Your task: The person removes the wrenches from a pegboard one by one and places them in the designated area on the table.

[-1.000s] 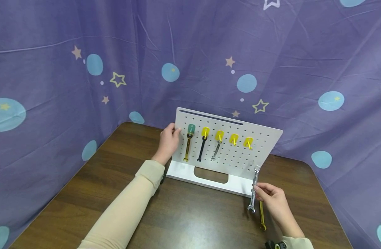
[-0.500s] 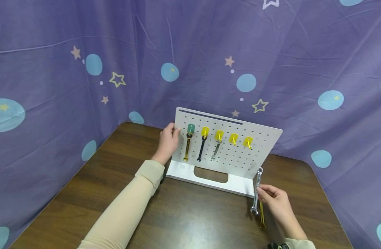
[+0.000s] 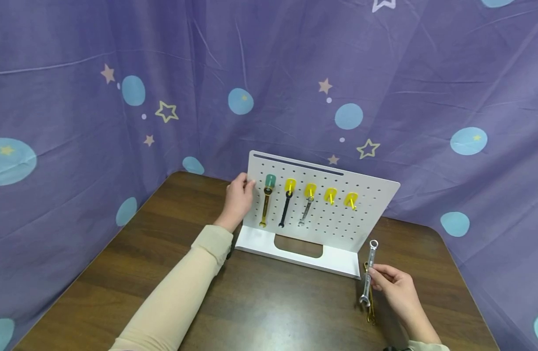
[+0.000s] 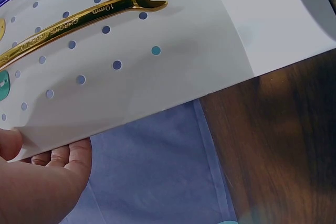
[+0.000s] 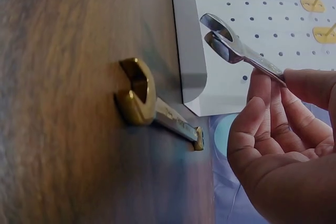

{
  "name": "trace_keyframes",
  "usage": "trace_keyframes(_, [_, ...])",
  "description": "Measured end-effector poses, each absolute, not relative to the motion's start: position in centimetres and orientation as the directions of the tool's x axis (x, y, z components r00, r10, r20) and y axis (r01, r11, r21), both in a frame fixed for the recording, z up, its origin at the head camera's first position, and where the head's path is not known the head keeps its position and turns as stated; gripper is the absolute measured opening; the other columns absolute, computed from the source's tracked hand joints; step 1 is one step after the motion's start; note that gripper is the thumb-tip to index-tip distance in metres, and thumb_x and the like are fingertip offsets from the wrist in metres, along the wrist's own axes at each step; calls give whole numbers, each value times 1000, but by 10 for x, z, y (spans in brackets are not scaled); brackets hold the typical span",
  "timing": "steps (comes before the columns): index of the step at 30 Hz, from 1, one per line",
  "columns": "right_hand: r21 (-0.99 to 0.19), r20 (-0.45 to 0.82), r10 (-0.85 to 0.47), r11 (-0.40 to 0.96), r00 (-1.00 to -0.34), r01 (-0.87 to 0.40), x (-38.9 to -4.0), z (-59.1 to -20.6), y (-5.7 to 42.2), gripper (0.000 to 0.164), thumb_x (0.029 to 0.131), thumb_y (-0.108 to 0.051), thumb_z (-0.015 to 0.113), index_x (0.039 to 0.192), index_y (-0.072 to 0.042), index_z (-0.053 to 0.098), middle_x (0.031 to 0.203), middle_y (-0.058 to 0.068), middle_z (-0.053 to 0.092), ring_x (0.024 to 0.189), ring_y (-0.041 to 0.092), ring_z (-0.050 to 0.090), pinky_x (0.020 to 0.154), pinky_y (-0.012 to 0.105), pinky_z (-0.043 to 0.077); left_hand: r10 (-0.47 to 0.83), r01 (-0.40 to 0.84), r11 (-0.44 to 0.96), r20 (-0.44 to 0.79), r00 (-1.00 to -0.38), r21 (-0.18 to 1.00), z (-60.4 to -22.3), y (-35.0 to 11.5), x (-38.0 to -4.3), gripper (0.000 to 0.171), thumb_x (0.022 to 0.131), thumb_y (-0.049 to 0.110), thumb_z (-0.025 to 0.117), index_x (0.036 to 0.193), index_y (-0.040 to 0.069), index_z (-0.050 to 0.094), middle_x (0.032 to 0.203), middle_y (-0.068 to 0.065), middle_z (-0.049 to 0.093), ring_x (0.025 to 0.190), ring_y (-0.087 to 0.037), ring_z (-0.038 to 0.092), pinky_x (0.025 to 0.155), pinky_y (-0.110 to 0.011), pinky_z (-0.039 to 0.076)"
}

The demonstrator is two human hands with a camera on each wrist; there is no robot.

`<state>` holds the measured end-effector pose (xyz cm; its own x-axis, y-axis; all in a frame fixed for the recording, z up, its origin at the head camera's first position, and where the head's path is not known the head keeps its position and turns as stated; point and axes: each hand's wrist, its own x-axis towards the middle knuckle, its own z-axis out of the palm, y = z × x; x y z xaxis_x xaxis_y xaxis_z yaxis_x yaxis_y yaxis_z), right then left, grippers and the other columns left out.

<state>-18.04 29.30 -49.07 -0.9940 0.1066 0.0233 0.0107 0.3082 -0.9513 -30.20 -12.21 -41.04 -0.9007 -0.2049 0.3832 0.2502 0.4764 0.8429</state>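
Note:
My left hand (image 3: 238, 202) grips the left edge of a white pegboard (image 3: 369, 202), thumb in front and fingers behind. Between thumb and fingers my right hand (image 3: 400, 295) pinches a silver combination wrench (image 3: 371, 263), right of the board's lower corner. It tilts with its ring end up; in the right wrist view its open jaw (image 5: 226, 51) points away from the hand. Under it on the table lies a gold wrench (image 5: 176, 121), partly covered in the head view. On the board hang a gold wrench (image 4: 68, 23) marked 10mm, a dark wrench (image 3: 285, 212) and a small silver wrench (image 3: 306, 212).
The hanging gold wrench is on a teal hook (image 3: 270, 180). Two yellow hooks, the fourth (image 3: 330, 196) and the rightmost (image 3: 350, 200), bear nothing. The board's white base (image 3: 257, 240) stands on a brown wooden table (image 3: 251, 302). A purple curtain (image 3: 286, 58) surrounds the table.
My right hand has moved slightly right with the silver wrench, away from the board's corner and over the gold wrench on the table. The left hand stays on the board's edge.

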Motion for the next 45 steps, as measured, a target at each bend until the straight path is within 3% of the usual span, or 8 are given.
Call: trace_keyframes(45, [-903,-69,147,412,-987,125,-174,-499,321,31,98,-8,68,116,17,65,87,13,71,75,14,66,68,29,57,-198,262,465,388,-900,846,-412,-123,-302,15,107,14,55,101,1,57,92,-17,64,85,-30,60,74,-44,52])
